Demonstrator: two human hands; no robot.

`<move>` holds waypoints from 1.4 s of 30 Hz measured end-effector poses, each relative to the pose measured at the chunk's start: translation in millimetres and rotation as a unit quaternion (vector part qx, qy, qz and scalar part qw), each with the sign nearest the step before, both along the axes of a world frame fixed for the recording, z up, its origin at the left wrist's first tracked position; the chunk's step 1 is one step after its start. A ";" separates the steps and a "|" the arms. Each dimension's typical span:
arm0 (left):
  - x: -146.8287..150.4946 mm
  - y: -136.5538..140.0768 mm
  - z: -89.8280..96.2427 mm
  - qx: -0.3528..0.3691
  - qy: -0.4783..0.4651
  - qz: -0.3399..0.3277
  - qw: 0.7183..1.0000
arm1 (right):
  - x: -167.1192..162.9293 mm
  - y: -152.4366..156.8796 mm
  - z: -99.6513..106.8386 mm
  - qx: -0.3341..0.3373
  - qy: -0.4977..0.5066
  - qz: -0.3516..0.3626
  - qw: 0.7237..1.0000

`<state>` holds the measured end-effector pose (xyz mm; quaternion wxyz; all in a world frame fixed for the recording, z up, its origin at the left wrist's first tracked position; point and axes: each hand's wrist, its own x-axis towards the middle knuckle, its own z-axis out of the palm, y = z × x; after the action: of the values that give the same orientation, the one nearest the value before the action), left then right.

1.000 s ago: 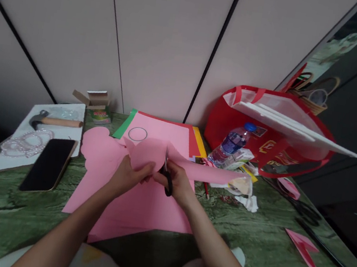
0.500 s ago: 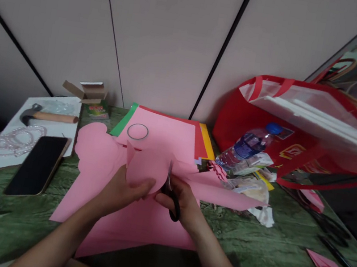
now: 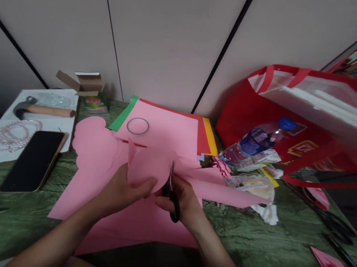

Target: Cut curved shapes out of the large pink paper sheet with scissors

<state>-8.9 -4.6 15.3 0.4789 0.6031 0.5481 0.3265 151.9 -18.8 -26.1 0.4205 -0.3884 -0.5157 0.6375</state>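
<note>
My left hand [image 3: 125, 190] pinches a piece of pink paper [image 3: 149, 167] with a rounded outline, its thumb lying on top. Black-handled scissors [image 3: 174, 205] are in my right hand [image 3: 184, 200], with the blades upright at the right edge of the rounded paper. A long pink strip of paper stretches off to the right of the blades. Below both hands lie larger pink sheets [image 3: 86, 200]. Several rounded pink cut-outs [image 3: 91, 140] rest on these sheets at the left.
At the left are a phone [image 3: 33, 162], a hammer [image 3: 46, 110], clear beads [image 3: 11, 136] and an opened box [image 3: 94, 100]. A ring [image 3: 138, 126] lies on stacked coloured paper at the back. A water bottle [image 3: 255, 141] leans by a red bag [image 3: 237, 102]; more scissors [image 3: 336, 224] lie right.
The view has shifted slightly, so the bag and bottle sit further right. Both hands keep nearly the same hold, with the scissors still at the paper's right edge.
</note>
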 end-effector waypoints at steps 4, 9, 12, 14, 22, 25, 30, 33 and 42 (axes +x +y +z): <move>0.6 -0.7 0.1 -0.004 0.004 0.007 1.000 | -0.3 -0.5 -1.6 -0.001 0.014 -0.004 1.000; 0.7 -0.3 -3.8 -0.002 -0.008 0.006 1.000 | 1.0 -0.9 -2.5 0.003 0.002 -0.003 1.000; 0.3 -0.2 -3.8 0.001 -0.001 0.009 1.000 | 1.3 -0.4 -3.5 0.011 -0.007 -0.001 1.000; 0.1 -0.5 -2.4 0.006 0.004 0.011 1.000 | 1.1 0.0 -3.9 0.015 -0.008 -0.001 1.000; 2.6 -0.6 -3.6 0.011 0.017 0.030 0.999 | 2.3 0.5 -4.1 0.017 -0.039 -0.009 0.999; 3.2 0.4 -4.0 0.020 0.016 0.037 0.999 | 2.2 0.9 -5.0 0.026 -0.039 -0.011 0.999; 1.6 -0.5 -2.6 0.020 0.037 0.046 0.998 | 0.2 1.1 -5.3 0.019 -0.024 -0.021 0.999; 0.8 -1.9 -3.1 0.017 0.027 0.035 0.999 | 0.0 1.5 -5.5 0.019 -0.023 -0.022 0.999; 3.4 -0.3 -5.1 0.015 0.006 0.023 1.000 | 3.0 3.7 -8.2 0.012 -0.045 -0.004 0.999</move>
<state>-5.5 -5.0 10.2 0.4589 0.5992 0.5599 0.3418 154.9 -15.1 -34.3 0.4038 -0.4141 -0.5400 0.6114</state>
